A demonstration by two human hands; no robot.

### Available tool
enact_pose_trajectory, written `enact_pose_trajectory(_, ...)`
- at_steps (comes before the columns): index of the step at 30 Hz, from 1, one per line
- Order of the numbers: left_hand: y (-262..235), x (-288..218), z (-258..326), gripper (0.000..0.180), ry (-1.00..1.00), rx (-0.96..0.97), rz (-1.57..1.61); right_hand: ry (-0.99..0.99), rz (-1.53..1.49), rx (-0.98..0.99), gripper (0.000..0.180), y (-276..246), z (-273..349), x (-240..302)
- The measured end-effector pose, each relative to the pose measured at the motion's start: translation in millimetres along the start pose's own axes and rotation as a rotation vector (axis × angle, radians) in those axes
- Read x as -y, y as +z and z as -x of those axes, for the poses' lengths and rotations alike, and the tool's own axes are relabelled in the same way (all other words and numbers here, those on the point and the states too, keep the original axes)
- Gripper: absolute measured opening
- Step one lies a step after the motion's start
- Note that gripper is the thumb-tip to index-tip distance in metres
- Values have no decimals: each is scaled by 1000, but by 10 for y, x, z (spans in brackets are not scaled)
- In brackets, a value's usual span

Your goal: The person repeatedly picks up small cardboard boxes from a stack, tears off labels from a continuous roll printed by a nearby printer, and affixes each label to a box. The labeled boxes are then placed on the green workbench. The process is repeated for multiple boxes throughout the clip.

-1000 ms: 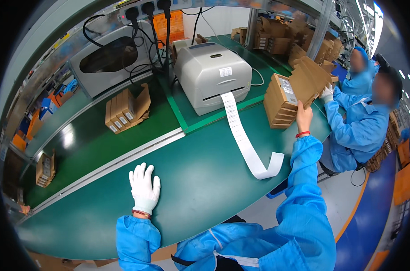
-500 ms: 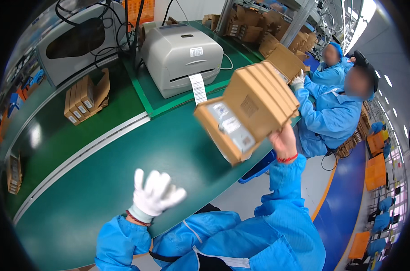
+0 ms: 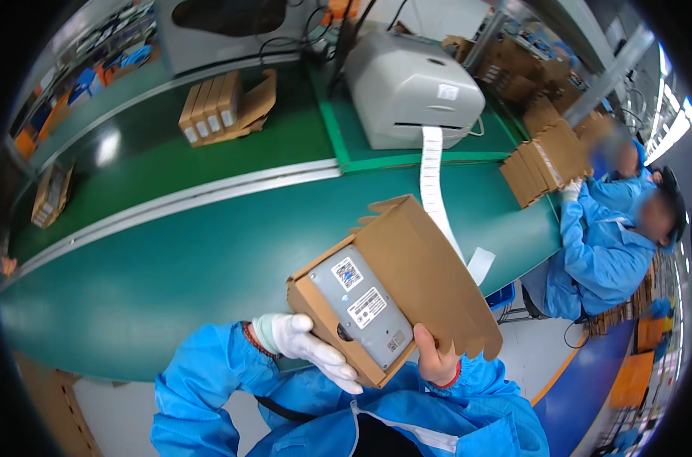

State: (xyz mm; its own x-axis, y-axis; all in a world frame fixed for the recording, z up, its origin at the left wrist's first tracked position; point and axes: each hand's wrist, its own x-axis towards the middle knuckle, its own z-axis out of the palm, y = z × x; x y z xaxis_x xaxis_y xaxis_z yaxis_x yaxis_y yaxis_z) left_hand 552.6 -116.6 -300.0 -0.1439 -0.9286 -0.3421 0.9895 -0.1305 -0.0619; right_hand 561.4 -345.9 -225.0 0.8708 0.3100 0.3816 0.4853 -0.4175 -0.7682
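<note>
Close in front of my body, an open brown cardboard box [image 3: 327, 324] is tilted, its large lid [image 3: 429, 274] standing up to the right. Inside lies a flat grey device [image 3: 365, 305] with white labels on its face. My left hand [image 3: 311, 346], in a white glove, holds the box's near left side, fingers along its front wall. Bare, my right hand [image 3: 437, 359] grips the near right corner by the lid, thumb on the rim. Wavy flap edges show at both ends of the lid; whether more boxes lie beneath is hidden.
A grey label printer [image 3: 410, 91] stands at the back, a long label strip [image 3: 431, 175] hanging from it onto the green table [image 3: 171, 266]. Small boxes [image 3: 212, 107] sit on the green belt. At right, a co-worker in blue [image 3: 608, 251] handles more cardboard boxes [image 3: 548, 164].
My right hand has brought the box down toward my body. My left hand, spread and empty before, now holds it. The label strip reaches farther out, and my view has shifted.
</note>
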Motion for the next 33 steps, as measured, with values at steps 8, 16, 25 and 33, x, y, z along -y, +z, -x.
enact_pose_trajectory(8, -569, 0, -541, 76, 1065, 758, -442, -147, 63, -68, 24, 166, 25, 80)
enact_pose_trajectory(16, -675, -50, -529, 75, 616, 805, -122, -177, 92, -7, 28, 70, 37, 2)
enact_pose_trajectory(25, 65, -44, -595, 52, -1407, 1008, 1694, 55, 103, 315, 22, -495, -509, 107)
enact_pose_trajectory(33, 432, -252, -967, 39, -1982, 1291, 1583, -103, 420, 807, 21, -402, -1508, 233)
